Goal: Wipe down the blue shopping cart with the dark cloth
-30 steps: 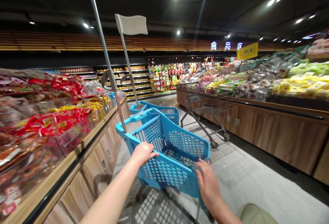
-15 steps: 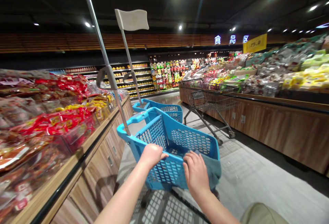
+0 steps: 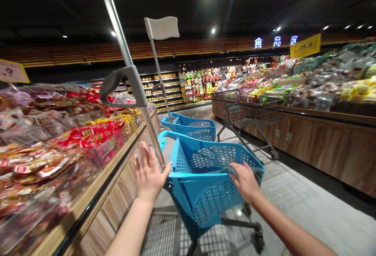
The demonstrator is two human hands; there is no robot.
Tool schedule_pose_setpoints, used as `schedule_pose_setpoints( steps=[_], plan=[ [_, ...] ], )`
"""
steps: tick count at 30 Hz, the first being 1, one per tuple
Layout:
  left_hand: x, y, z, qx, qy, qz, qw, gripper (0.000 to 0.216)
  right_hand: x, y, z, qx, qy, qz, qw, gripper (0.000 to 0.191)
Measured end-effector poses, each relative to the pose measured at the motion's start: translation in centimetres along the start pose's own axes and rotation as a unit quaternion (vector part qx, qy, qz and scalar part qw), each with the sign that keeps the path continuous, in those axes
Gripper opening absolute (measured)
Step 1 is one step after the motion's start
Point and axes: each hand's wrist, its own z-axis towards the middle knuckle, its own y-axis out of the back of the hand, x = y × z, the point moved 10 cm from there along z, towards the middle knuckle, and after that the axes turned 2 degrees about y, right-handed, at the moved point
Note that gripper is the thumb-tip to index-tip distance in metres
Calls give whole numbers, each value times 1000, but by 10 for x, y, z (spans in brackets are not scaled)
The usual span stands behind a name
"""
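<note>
A small blue plastic shopping cart [image 3: 182,187] stands in front of me, turned at an angle. My left hand [image 3: 149,175] is raised beside its rear corner, fingers spread and holding nothing, near the foot of the metal pole [image 3: 114,15]. Whether the thumb touches the rim cannot be told. A grey loop handle [image 3: 137,87] sits higher on that pole. My right hand [image 3: 246,180] curls over the near side rim, closed on a grey-blue cloth [image 3: 226,169] that lies over the edge. Part of the cloth is hidden under the fingers.
Close ahead stands another blue cart [image 3: 202,123] with a white flag [image 3: 163,28] on its pole. A dark wire trolley [image 3: 235,109] is beyond, to the right. Wooden display counters [image 3: 320,134] heaped with packaged food line both sides. Stocked shelves fill the back.
My left hand has let go of the side rim and moved back toward the pole, opening. The blue cart has turned, its pole coming nearer. My right hand stays on the rim with the cloth.
</note>
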Motion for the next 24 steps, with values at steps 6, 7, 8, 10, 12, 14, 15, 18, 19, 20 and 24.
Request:
schedule_pose_setpoints(
  steps=[6, 7, 8, 10, 12, 14, 15, 18, 19, 20, 24],
  plan=[
    [4, -21, 27, 147, 92, 4, 985, 64, 31, -9, -4, -53, -45, 22, 997, 32],
    [3, -24, 30, 158, 82, 12, 984, 57, 50, -12, -4, -57, -35, 31, 997, 34],
    [2, -27, 32, 163, 72, 18, 984, 52, 73, -14, -2, -59, -23, 40, 997, 36],
    [4, -31, 32, 168, 57, 25, 984, 50, 119, -17, 5, -58, 4, 54, 997, 40],
    [6, -34, 31, 173, 45, 26, 984, 50, 156, -17, 18, -52, 22, 71, 996, 48],
    [7, -35, 29, 177, 32, 22, 984, 51, 172, -13, 31, -60, 15, 81, 995, 57],
    [6, -35, 28, 179, 26, 19, 983, 52, 171, -10, 37, -69, -1, 78, 995, 59],
    [3, -34, 26, 184, 20, 14, 983, 53, 158, -10, 48, -69, -33, 55, 996, 57],
    [3, -34, 26, 185, 23, 15, 982, 54, 155, -14, 50, -54, -29, 53, 997, 57],
    [2, -34, 27, 184, 26, 16, 982, 54, 156, -18, 52, -36, -19, 55, 998, 56],
    [2, -33, 28, 181, 34, 20, 983, 54, 168, -33, 56, 5, 14, 70, 997, 57]
  ],
)
